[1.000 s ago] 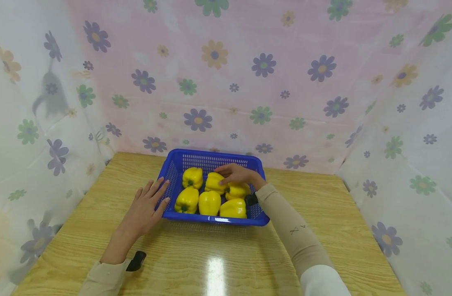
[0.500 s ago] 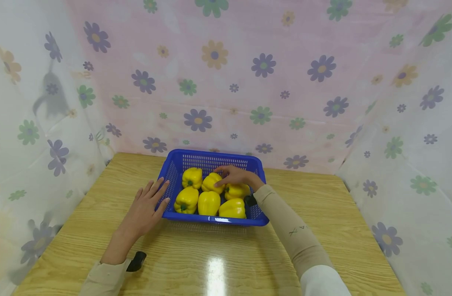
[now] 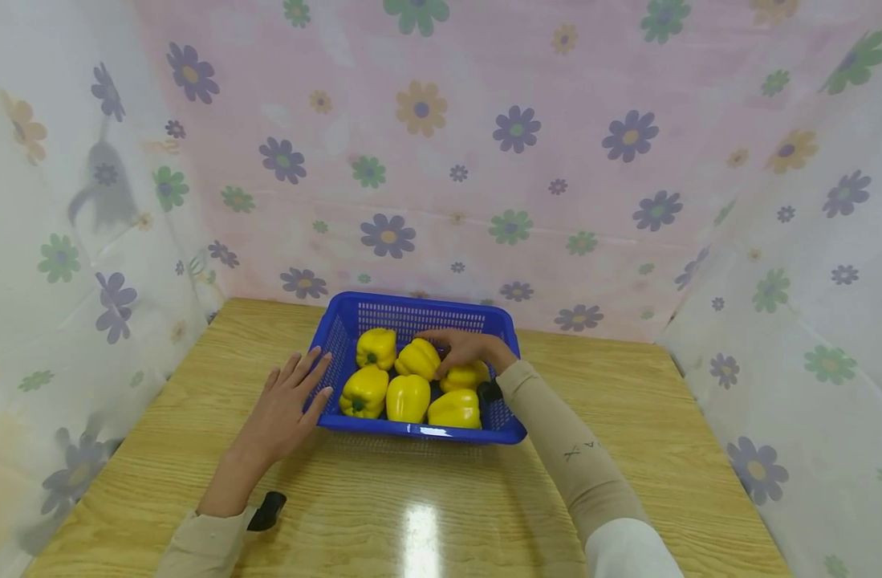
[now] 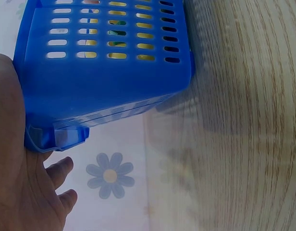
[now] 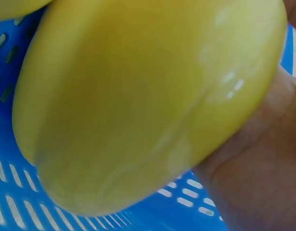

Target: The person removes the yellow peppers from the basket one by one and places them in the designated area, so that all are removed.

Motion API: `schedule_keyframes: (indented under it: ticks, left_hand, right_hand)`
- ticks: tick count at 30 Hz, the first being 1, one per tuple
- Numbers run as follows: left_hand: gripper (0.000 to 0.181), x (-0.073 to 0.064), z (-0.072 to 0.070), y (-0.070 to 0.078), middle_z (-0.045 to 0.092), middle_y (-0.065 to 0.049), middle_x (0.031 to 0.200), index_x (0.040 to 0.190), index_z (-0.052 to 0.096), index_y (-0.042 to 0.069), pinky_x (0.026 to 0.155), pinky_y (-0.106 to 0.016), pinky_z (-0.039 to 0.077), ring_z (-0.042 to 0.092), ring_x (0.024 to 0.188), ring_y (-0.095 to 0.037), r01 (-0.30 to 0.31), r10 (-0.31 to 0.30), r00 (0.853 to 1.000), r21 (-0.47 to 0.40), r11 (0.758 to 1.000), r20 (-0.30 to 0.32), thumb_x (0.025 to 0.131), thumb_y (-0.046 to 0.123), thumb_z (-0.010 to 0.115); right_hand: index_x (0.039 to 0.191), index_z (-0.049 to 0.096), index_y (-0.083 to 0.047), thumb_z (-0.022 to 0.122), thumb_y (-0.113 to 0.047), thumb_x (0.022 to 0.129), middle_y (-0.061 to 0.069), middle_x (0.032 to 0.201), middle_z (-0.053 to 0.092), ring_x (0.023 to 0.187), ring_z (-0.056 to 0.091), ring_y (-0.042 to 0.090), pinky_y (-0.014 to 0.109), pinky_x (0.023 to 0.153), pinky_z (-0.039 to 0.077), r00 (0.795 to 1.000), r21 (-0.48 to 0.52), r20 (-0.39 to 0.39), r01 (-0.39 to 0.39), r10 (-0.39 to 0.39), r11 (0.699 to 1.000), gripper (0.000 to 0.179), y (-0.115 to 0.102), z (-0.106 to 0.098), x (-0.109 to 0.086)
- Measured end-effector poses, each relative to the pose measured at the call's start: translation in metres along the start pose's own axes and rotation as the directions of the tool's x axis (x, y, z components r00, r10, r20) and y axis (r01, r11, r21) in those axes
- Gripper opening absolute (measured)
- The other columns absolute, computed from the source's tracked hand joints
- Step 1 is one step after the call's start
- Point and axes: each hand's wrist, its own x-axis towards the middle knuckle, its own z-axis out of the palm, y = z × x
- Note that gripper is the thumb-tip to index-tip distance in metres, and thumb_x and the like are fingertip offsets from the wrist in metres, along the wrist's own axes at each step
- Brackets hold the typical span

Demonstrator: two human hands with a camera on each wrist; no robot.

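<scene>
While the left hand [image 3: 285, 409] rests with straight, parted fingers at the left rim of the blue basket [image 3: 368, 425], the right hand [image 3: 465, 348] would best steady the back-middle yellow pepper [image 3: 416, 360] inside it gently, sparing the neighbouring peppers [image 3: 408, 399]; whether its fingers grip or merely touch, I cannot tell
</scene>
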Motion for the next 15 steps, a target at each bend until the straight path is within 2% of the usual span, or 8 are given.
schedule_keyframes:
  ticks: [4, 9, 12, 15]
  left_hand:
    - [0.057, 0.0, 0.0, 0.001, 0.027, -0.02, 0.166, 0.159, 0.035, 0.008, 0.118, -0.072, 0.015, 0.018, 0.153, -0.048, -0.006, 0.006, 1.0, -0.003, 1.0, -0.012, 0.109, 0.034, 0.044]
    - [0.057, 0.0, -0.001, 0.002, 0.026, -0.019, 0.166, 0.159, 0.034, 0.008, 0.119, -0.072, 0.014, 0.017, 0.153, -0.048, 0.003, -0.003, 1.0, -0.005, 1.0, -0.003, 0.109, 0.035, 0.043]
    - [0.058, 0.0, -0.001, 0.001, 0.025, -0.019, 0.166, 0.16, 0.033, 0.008, 0.119, -0.071, 0.013, 0.016, 0.153, -0.048, 0.005, -0.004, 1.0, -0.01, 1.0, 0.003, 0.11, 0.036, 0.042]
    - [0.058, 0.001, -0.001, 0.0, 0.025, -0.02, 0.166, 0.16, 0.033, 0.008, 0.118, -0.072, 0.014, 0.016, 0.153, -0.048, 0.002, -0.002, 1.0, -0.016, 1.0, 0.0, 0.11, 0.036, 0.042]
  right_hand:
    - [0.162, 0.028, -0.021, 0.077, -0.012, 0.089, 0.02, 0.155, 0.044, 0.14, 0.047, 0.035, 0.053, 0.117, 0.038, 1.0, -0.004, 0.007, -0.018, 0.018, 1.0, 0.089, 0.0, 0.0, 0.001]
    - [0.156, 0.039, -0.022, 0.081, -0.027, 0.088, 0.017, 0.154, 0.046, 0.14, 0.048, 0.034, 0.052, 0.115, 0.041, 0.994, 0.024, -0.087, -0.072, 0.073, 0.997, 0.08, 0.003, 0.004, 0.003]
    - [0.15, 0.044, -0.019, 0.082, -0.035, 0.087, 0.015, 0.151, 0.049, 0.137, 0.051, 0.032, 0.05, 0.112, 0.044, 0.982, 0.054, -0.146, -0.115, 0.121, 0.992, 0.075, 0.002, 0.007, 0.004]
    - [0.145, 0.047, -0.016, 0.082, -0.041, 0.085, 0.014, 0.146, 0.051, 0.131, 0.054, 0.03, 0.048, 0.111, 0.046, 0.972, 0.04, -0.187, -0.135, 0.14, 0.99, 0.074, -0.002, 0.01, 0.004]
